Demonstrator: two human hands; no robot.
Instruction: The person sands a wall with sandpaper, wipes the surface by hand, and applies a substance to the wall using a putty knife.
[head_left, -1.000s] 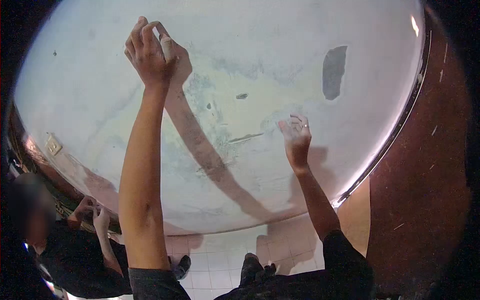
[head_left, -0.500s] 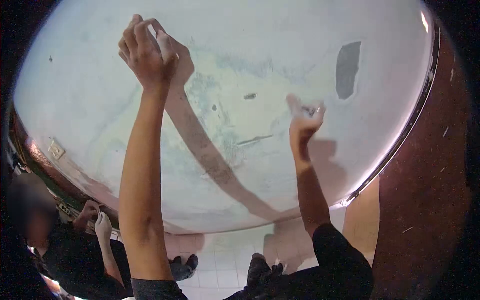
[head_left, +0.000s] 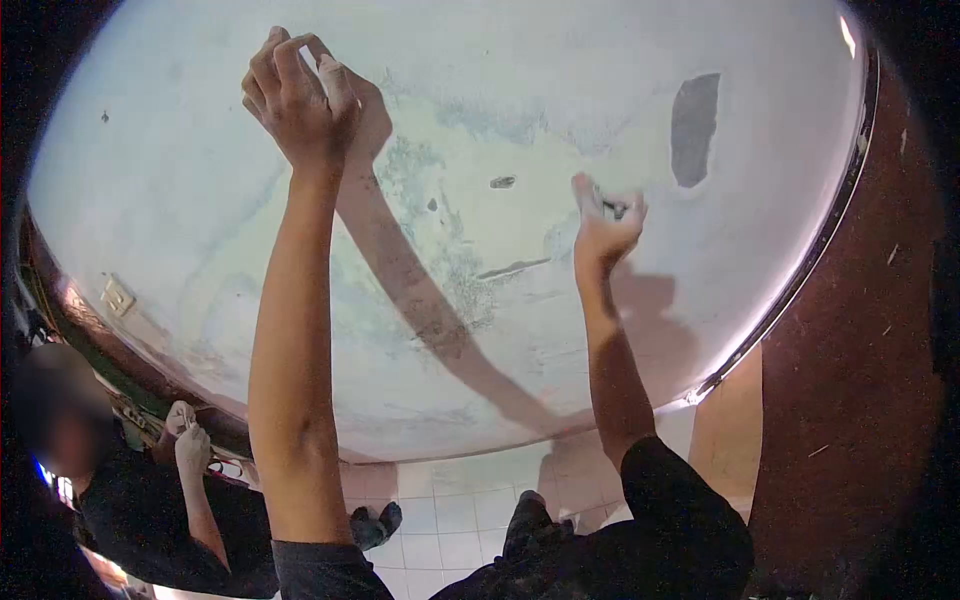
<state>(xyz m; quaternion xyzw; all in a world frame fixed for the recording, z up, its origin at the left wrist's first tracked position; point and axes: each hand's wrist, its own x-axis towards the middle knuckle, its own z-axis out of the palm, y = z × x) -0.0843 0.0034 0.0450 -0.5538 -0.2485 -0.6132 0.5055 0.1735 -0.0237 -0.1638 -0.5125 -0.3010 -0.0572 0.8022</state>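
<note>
A pale wall [head_left: 520,350] with greenish patches, grey spots and a larger grey patch [head_left: 695,130] fills most of the view. At its upper left my left hand [head_left: 305,100] is raised with bent fingers, pinching a small white piece [head_left: 308,58] between thumb and fingers. Its shadow falls on the wall beside it. My right hand [head_left: 608,220], dusty white and slightly blurred, is before the wall below and left of the larger grey patch. Its fingers and thumb curl around something small and dark that I cannot make out.
At the lower left another person [head_left: 170,520] in dark clothes holds both hands [head_left: 188,435] together. A wall switch [head_left: 117,297] is at the left. White floor tiles [head_left: 440,515] show below, and a brown surface [head_left: 840,350] lies at the right.
My right hand has shifted slightly up and left. My left hand stays almost in place. The other person's hands have moved a little lower and closer together.
</note>
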